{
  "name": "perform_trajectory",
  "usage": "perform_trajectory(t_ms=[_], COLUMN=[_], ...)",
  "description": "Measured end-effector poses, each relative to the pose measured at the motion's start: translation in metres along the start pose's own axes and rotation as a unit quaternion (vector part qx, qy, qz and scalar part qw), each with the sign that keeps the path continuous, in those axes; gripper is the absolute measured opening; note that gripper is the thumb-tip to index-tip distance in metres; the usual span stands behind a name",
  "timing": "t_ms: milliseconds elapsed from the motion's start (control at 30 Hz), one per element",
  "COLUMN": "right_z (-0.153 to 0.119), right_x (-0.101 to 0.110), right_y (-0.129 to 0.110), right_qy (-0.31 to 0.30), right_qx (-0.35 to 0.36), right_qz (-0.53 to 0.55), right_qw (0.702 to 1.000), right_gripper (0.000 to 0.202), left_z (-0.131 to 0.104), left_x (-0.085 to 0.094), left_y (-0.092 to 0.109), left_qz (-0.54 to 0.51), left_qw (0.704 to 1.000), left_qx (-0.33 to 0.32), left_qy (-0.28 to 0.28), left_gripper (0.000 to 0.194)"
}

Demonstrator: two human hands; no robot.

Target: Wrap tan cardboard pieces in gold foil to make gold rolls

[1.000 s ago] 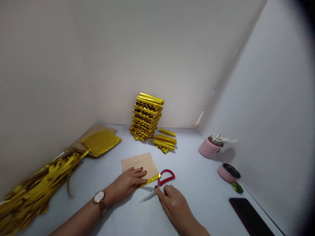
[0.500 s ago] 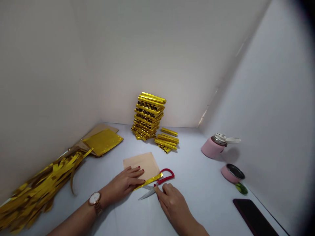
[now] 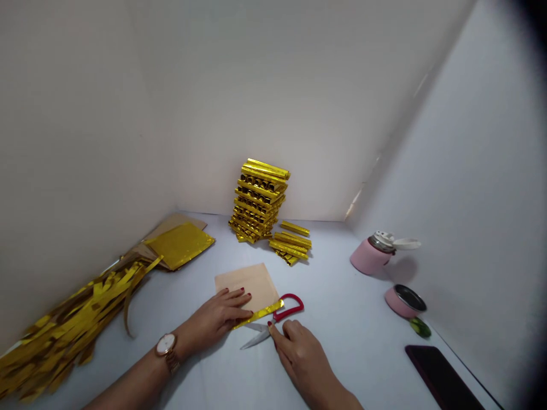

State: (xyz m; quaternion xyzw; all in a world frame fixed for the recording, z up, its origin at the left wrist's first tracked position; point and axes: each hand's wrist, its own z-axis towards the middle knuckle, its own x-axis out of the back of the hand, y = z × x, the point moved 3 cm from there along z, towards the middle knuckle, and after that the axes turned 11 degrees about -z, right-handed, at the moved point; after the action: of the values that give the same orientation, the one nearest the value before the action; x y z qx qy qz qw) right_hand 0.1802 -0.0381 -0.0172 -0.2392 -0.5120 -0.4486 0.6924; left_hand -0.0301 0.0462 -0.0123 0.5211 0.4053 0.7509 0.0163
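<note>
My left hand [image 3: 226, 310] lies flat with fingers apart on a square sheet of tan-backed foil paper [image 3: 252, 279]. Along the sheet's near edge runs a shiny gold strip [image 3: 265, 311], partly under my fingers. My right hand [image 3: 299, 350] is closed at the red-handled scissors [image 3: 292, 308], with a fingertip on their pivot. The scissor blades are spread and point left, just below the gold strip. One red handle loop shows beyond my hand; the other is hidden.
Gold foil tubes [image 3: 258, 199] are stacked at the back, with several loose tubes [image 3: 290, 245] beside them. Gold sheets [image 3: 182, 245] and fringed strips [image 3: 85, 319] lie left. At right are a pink flask [image 3: 370, 256], pink cup [image 3: 404, 302], green item [image 3: 420, 327] and phone [image 3: 440, 373].
The view has shifted very slightly. Both hands, the sheet and the scissors keep the same positions relative to one another.
</note>
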Motion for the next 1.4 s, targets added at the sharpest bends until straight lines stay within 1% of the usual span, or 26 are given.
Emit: perform_trajectory(t_ms=[200, 433, 633, 767, 933, 1033, 1100, 1267, 1400], right_z=[0.014, 0.005, 0.004, 0.004, 0.010, 0.016, 0.017, 0.011, 0.011], right_x=[0.001, 0.004, 0.004, 0.004, 0.001, 0.000, 0.002, 0.007, 0.006], right_y=[-0.005, -0.004, -0.003, -0.005, -0.011, -0.013, -0.013, -0.011, -0.013], right_qy=[0.012, 0.015, 0.002, -0.003, -0.002, 0.007, 0.003, -0.010, -0.006], right_qx=[0.009, 0.015, 0.008, 0.013, 0.012, 0.012, 0.016, 0.022, 0.023], right_qz=[0.000, 0.009, 0.011, 0.008, 0.015, 0.015, 0.017, 0.034, 0.030], right_qw=[1.000, 1.000, 1.000, 1.000, 1.000, 1.000, 1.000, 0.999, 0.999], right_gripper=[0.037, 0.035, 0.036, 0.036, 0.036, 0.035, 0.034, 0.035, 0.034], left_z=[0.000, 0.000, -0.007, -0.012, -0.012, -0.012, -0.011, -0.012, -0.012], left_x=[0.000, 0.001, 0.006, 0.007, 0.004, 0.005, 0.006, 0.008, 0.007], left_y=[0.000, 0.001, 0.000, -0.005, -0.009, -0.008, -0.007, -0.003, -0.005], left_qz=[-0.003, -0.007, -0.016, -0.014, -0.013, -0.013, -0.015, -0.021, -0.023], left_qw=[1.000, 1.000, 1.000, 1.000, 1.000, 1.000, 1.000, 1.000, 1.000], left_qx=[0.008, -0.003, -0.015, -0.008, -0.001, 0.001, 0.001, -0.007, -0.004], left_qy=[-0.005, 0.002, 0.007, 0.004, 0.001, 0.001, 0.003, 0.007, 0.012], left_gripper=[0.039, 0.037, 0.027, 0.028, 0.030, 0.031, 0.030, 0.030, 0.030])
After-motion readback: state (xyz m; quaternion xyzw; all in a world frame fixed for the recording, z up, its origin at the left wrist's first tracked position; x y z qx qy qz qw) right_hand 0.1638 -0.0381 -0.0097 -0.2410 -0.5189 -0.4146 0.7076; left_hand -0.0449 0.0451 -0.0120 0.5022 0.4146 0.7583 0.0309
